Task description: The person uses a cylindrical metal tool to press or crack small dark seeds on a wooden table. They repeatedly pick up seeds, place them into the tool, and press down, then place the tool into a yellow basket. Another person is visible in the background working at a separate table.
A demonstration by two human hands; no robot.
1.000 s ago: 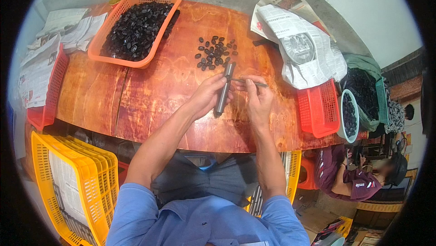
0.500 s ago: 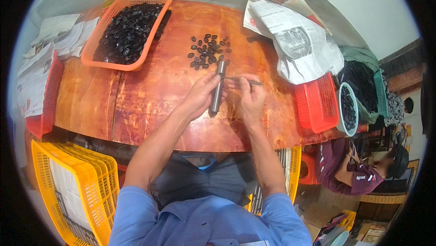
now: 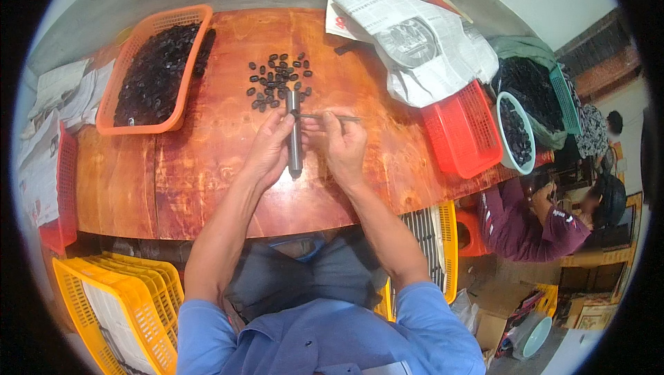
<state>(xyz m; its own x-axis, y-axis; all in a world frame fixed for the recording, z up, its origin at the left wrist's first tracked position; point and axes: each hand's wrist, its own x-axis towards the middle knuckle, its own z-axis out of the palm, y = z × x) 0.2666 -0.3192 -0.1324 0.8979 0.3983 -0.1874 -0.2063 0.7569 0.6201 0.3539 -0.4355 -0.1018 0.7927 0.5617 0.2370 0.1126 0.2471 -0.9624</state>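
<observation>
My left hand (image 3: 268, 149) is closed around a dark grey metal cylinder (image 3: 295, 145) that stands nearly lengthwise away from me over the table. Pinched in my right hand (image 3: 344, 147) is a thin dark rod (image 3: 351, 119), lying crosswise. Its left end reaches the cylinder near my left thumb; whether a small black piece sits at that spot is too small to tell. Just beyond the cylinder's far end, several small, glossy black oval pieces (image 3: 277, 76), with light centres, lie loose on the reddish-brown wooden table (image 3: 228, 84).
An orange basket (image 3: 187, 91) full of black pieces stands at the far left. To the right are newspaper sheets (image 3: 443, 57), a red basket (image 3: 460, 133) and a pale bowl (image 3: 520, 162) of black pieces. Yellow crates (image 3: 131, 299) stand below the table's left. A person (image 3: 532, 226) sits at right.
The whole view has shifted, so the table things and both hands appear farther left. The cylinder and rod stay in my hands, with their hold much the same.
</observation>
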